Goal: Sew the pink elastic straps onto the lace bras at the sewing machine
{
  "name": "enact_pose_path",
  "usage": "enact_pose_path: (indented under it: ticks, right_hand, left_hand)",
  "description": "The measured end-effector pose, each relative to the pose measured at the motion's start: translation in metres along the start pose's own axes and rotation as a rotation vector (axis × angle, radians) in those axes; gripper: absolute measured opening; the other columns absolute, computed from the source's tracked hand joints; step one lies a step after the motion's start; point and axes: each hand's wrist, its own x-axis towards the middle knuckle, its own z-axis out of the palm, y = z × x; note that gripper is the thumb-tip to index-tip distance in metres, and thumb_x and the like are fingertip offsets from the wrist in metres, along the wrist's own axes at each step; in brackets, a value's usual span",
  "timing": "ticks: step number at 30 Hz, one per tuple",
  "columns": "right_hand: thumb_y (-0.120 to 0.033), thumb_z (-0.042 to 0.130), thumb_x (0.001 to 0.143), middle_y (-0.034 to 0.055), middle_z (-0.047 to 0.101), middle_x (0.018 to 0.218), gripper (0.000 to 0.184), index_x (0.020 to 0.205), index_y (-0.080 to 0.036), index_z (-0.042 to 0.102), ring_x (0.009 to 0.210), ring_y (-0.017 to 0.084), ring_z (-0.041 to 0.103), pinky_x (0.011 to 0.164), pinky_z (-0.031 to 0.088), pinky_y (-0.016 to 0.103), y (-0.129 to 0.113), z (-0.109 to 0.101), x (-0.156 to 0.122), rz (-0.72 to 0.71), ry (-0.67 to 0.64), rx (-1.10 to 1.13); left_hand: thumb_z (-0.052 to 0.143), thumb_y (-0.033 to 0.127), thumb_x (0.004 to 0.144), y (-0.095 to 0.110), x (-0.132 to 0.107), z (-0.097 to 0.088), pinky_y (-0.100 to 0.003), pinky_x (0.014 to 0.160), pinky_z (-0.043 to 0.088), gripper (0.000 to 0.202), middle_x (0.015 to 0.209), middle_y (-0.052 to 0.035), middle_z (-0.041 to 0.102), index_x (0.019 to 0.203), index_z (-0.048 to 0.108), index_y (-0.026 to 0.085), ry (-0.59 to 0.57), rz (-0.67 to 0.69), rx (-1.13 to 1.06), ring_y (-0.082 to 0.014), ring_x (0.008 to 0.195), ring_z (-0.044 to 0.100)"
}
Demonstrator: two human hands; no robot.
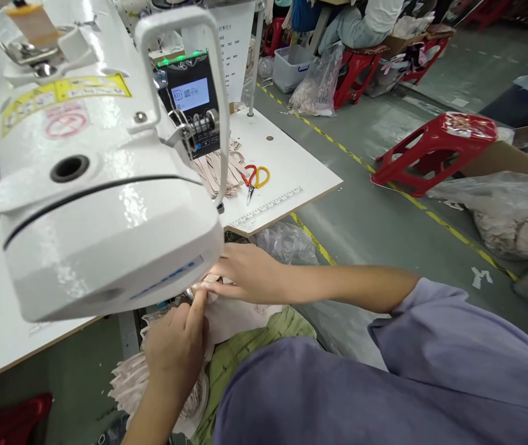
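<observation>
A white sewing machine head (pixel 115 247) fills the left side of the view and hides its needle area. Just under its front edge, both of my hands are on pale pink fabric (pixel 236 318). My left hand (pixel 178 343) has its index finger stretched to the cloth, the other fingers curled. From the right, my right hand (pixel 249 272) reaches in, thumb along the fabric near the left fingertip; its other fingertips are partly hidden by the machine. A bunch of ruffled pale pink pieces (pixel 129 383) hangs below my left wrist, beside green cloth (pixel 245 346) on my lap.
Scissors (pixel 255 179) with red and yellow handles lie on the white table (pixel 291 161), beside pale fabric strips (pixel 222 170). A control panel (pixel 189 99) stands behind the machine. A red stool (pixel 440 148), plastic bags (pixel 514 210) and a seated person (pixel 360 28) are to the right.
</observation>
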Motion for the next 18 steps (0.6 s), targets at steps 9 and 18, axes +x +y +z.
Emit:
enact_pose_path:
  ticks: [9, 18]
  right_hand:
    - [-0.020, 0.057, 0.090, 0.0047, 0.061, 0.091, 0.016, 0.098, -0.023, 0.071, 0.094, 0.020, 0.054, 0.087, 0.046, 0.036, 0.002, 0.035, -0.021, -0.083, 0.422, -0.060]
    - [-0.031, 0.059, 0.092, 0.0122, 0.050, 0.133, 0.053, 0.141, -0.024, 0.041, 0.082, 0.013, 0.060, 0.070, 0.055, 0.028, 0.007, 0.054, -0.046, 0.261, 0.225, 0.536]
  left_hand:
    - [0.045, 0.006, 0.092, -0.025, 0.001, 0.001, -0.033, 0.052, 0.026, 0.044, 0.060, 0.0052, 0.050, 0.136, 0.046, 0.015, -0.085, 0.223, -0.043, -0.0164, 0.053, 0.048]
    - [0.047, 0.012, 0.093, -0.010, 0.011, -0.001, -0.033, 0.049, 0.026, 0.031, 0.056, 0.0057, 0.049, 0.124, 0.052, 0.012, -0.070, 0.145, 0.016, -0.0158, 0.049, 0.049]
